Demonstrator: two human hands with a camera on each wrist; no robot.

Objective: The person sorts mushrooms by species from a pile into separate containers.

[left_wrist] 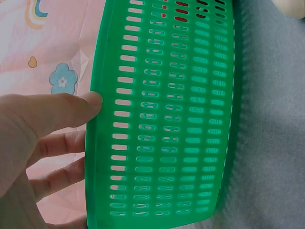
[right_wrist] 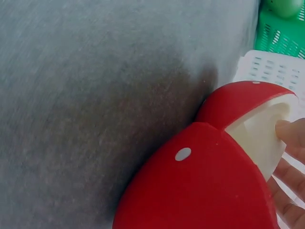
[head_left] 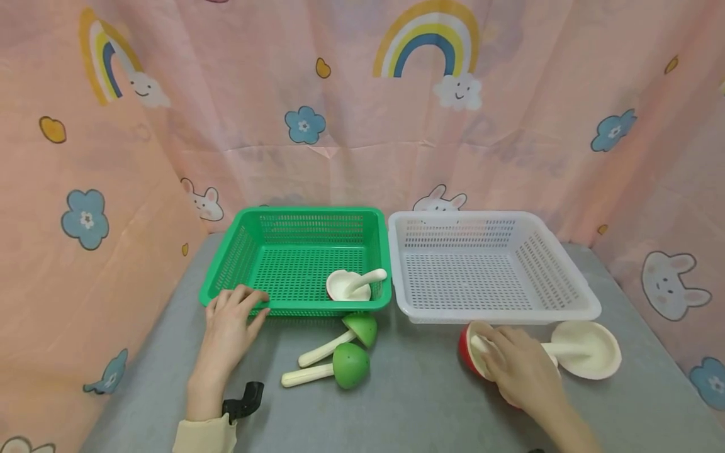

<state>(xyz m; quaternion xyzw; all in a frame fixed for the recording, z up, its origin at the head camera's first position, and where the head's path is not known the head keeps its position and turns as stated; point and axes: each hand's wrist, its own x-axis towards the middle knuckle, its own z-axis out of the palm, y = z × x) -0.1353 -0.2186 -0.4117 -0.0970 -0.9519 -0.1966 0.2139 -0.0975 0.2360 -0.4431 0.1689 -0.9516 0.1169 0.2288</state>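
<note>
My left hand (head_left: 226, 324) grips the front rim of a green basket (head_left: 306, 306), thumb outside and fingers over the edge. Inside that basket lies a toy mushroom (head_left: 338, 286), pale underside and stem up. On the table, my right hand (head_left: 523, 371) pinches the pale stem of a red-capped toy mushroom (head_left: 466, 352). In the right wrist view its cap (right_wrist: 238, 102) touches a second red mushroom (right_wrist: 195, 176), mostly hidden by my hand in the head view. Right of the hand lies another mushroom (head_left: 595, 352), its pale underside up.
Two green-capped toy mushrooms (head_left: 351, 365) (head_left: 362, 328) lie before the green basket, stems pointing left. A white basket (head_left: 498, 316) stands to its right. A pink patterned curtain (head_left: 362, 170) hangs behind the grey table (head_left: 419, 402).
</note>
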